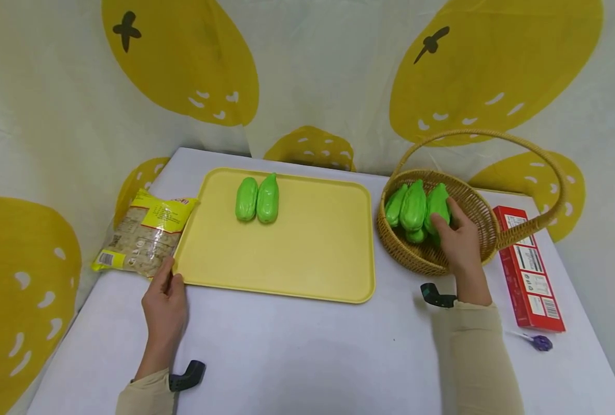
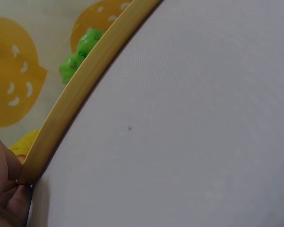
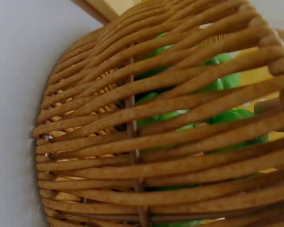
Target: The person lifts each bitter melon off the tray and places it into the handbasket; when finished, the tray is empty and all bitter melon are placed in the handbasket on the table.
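My right hand (image 1: 460, 242) reaches into the round wicker basket (image 1: 408, 256). Its thumb and fingers hold a glossy green papaya (image 1: 436, 203) from both sides. Several more green papayas (image 1: 413, 206) lie beside and under it, partly hidden; the right wrist view shows green through the basket weave (image 3: 170, 137). At the near left corner of the yellow tray (image 1: 286, 253), my left hand (image 1: 167, 300) pinches the rim between thumb and finger. Two green papayas (image 1: 257, 200) lie side by side on the tray's far left part.
A clear and yellow bag of dried food (image 1: 146, 233) lies against the tray's left edge. Right of the basket is a red box (image 1: 530, 271), with a purple-wrapped lollipop (image 1: 540, 343) near its closer end. The basket's tall handle (image 1: 553, 213) leans out to the right.
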`<action>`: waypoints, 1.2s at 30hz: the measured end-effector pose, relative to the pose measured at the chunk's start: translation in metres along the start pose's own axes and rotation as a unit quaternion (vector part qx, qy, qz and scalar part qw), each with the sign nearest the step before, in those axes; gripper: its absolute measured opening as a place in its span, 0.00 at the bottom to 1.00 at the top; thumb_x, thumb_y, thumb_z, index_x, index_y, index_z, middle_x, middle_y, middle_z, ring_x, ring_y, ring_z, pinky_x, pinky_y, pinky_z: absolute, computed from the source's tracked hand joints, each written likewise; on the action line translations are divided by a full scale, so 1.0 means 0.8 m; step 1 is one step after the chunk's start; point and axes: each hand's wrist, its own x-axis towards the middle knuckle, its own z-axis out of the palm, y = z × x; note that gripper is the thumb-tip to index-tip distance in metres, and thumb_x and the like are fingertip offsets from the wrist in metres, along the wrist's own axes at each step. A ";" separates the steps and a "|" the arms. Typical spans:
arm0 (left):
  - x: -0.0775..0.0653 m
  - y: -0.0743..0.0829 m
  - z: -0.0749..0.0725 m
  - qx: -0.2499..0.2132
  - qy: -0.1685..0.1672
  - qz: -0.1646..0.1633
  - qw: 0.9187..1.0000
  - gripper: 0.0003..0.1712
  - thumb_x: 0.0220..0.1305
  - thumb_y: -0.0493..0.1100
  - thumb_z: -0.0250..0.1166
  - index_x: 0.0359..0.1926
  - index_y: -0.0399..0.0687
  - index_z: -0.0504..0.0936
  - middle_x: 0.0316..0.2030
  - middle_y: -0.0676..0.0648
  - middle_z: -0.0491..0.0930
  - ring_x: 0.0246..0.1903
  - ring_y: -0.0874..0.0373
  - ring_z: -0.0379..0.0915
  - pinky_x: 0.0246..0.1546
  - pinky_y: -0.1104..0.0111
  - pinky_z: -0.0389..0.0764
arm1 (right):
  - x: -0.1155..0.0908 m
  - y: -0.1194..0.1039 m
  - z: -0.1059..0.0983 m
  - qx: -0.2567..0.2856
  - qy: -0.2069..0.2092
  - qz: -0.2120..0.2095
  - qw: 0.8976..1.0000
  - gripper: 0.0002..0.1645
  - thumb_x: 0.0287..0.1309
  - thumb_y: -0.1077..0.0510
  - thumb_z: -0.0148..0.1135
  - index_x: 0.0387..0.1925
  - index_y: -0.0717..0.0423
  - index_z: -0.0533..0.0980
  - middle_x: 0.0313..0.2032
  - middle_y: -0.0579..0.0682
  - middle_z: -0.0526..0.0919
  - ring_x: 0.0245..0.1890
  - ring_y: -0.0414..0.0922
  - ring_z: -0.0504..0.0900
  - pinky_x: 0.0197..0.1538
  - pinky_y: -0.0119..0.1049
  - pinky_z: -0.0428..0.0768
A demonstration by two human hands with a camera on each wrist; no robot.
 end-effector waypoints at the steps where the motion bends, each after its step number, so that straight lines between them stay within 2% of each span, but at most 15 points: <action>1: 0.000 0.000 0.000 -0.001 0.000 0.000 1.000 0.26 0.71 0.42 0.49 0.69 0.60 0.62 0.68 0.57 0.62 0.67 0.63 0.58 0.64 0.66 0.70 | 0.001 0.000 0.000 -0.002 -0.003 0.001 1.000 0.41 0.64 0.38 0.49 0.73 0.37 0.46 0.74 0.42 0.44 0.73 0.46 0.47 0.74 0.50 0.54; 10: 0.000 0.000 0.000 -0.005 0.003 -0.003 1.000 0.26 0.71 0.42 0.49 0.69 0.59 0.63 0.68 0.56 0.62 0.67 0.63 0.58 0.65 0.65 0.70 | 0.000 0.000 0.001 -0.023 -0.003 -0.021 1.000 0.41 0.65 0.39 0.48 0.74 0.39 0.45 0.74 0.50 0.46 0.72 0.50 0.49 0.74 0.52 0.54; 24: 0.001 0.000 -0.001 -0.013 -0.002 -0.004 1.000 0.26 0.71 0.42 0.49 0.69 0.59 0.62 0.69 0.57 0.61 0.68 0.64 0.57 0.65 0.66 0.69 | -0.004 -0.002 0.003 -0.023 0.009 -0.022 0.999 0.41 0.66 0.42 0.47 0.74 0.45 0.45 0.74 0.50 0.47 0.72 0.50 0.50 0.74 0.52 0.55; 36: 0.000 0.001 -0.001 -0.008 -0.003 -0.007 1.000 0.26 0.71 0.42 0.49 0.69 0.62 0.62 0.69 0.58 0.60 0.68 0.64 0.56 0.66 0.64 0.68 | -0.006 -0.002 0.004 -0.042 0.012 -0.030 0.999 0.40 0.67 0.42 0.46 0.74 0.45 0.45 0.74 0.52 0.48 0.71 0.53 0.51 0.73 0.54 0.56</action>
